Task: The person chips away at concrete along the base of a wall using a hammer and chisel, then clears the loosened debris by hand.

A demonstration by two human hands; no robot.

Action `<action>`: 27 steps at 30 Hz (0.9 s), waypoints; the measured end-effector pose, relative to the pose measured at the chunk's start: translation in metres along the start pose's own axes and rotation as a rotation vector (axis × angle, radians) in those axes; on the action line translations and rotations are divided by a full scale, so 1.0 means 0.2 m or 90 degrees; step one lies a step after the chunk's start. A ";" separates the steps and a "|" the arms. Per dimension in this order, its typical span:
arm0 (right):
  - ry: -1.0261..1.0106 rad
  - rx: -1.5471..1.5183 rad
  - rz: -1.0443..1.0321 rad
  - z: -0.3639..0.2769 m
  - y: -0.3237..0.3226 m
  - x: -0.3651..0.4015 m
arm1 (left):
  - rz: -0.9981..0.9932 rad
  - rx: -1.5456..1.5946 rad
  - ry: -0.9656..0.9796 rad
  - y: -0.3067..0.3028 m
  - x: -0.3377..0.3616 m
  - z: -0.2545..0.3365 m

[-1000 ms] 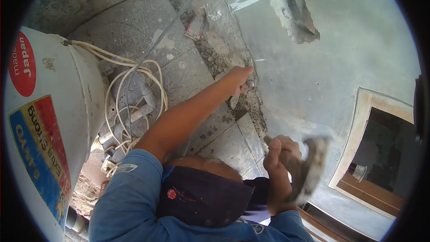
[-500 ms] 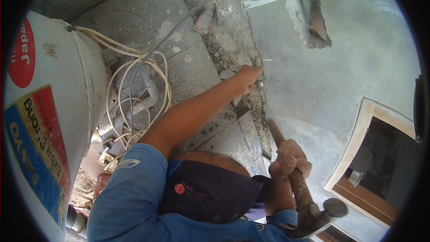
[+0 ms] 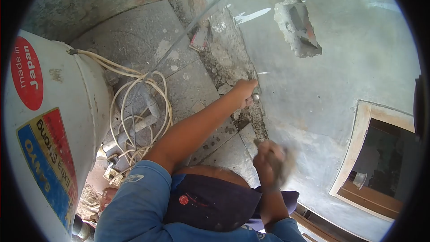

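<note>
My left hand is closed round a chisel, and only the chisel's round metal end shows beside the fingers. It is held at the foot of the wall, over a broken channel of rubble along the floor edge. My right hand grips a hammer lower in the view. The hammer's head is smeared by motion, and a short stub of its handle sticks out above the fist. The chisel's tip is hidden.
A large white tank with stickers stands at the left. Coiled cream cable lies beside pipes on the tiled floor. A grey cable crosses above. The grey wall has a chipped hole and a framed opening.
My right hand has swung the hammer, whose head moved upward and left from the lower right and is now blurred. My left hand stays on the chisel. The whole view has shifted slightly.
</note>
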State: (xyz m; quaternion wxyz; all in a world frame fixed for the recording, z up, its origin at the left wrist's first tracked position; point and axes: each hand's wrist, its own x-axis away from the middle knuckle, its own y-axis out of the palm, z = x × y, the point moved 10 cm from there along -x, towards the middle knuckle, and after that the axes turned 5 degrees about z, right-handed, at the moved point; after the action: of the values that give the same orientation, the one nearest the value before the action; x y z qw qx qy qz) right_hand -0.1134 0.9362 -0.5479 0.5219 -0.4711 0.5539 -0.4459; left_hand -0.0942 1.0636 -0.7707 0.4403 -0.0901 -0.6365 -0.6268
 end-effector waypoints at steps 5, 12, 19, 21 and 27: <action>0.298 -0.135 -0.117 0.43 0.35 0.17 | 0.036 0.001 0.025 0.01 0.06 0.04; -0.021 -0.620 0.197 0.22 0.03 0.07 | 0.053 0.004 -0.003 -0.01 0.01 0.01; 0.170 -0.192 0.040 0.23 0.09 0.10 | 0.060 0.026 -0.011 0.01 0.05 -0.04; 0.093 -0.374 0.173 0.17 -0.04 0.07 | 0.080 0.028 -0.003 -0.01 0.02 -0.04; 0.222 -0.171 -0.071 0.47 0.48 0.16 | 0.092 -0.016 0.019 0.02 0.07 0.01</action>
State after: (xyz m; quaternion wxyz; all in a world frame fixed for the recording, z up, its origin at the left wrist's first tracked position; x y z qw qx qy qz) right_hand -0.0256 0.9192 -0.6523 0.3255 -0.4824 0.6629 -0.4711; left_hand -0.1008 1.0605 -0.7574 0.4928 -0.1316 -0.6138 -0.6026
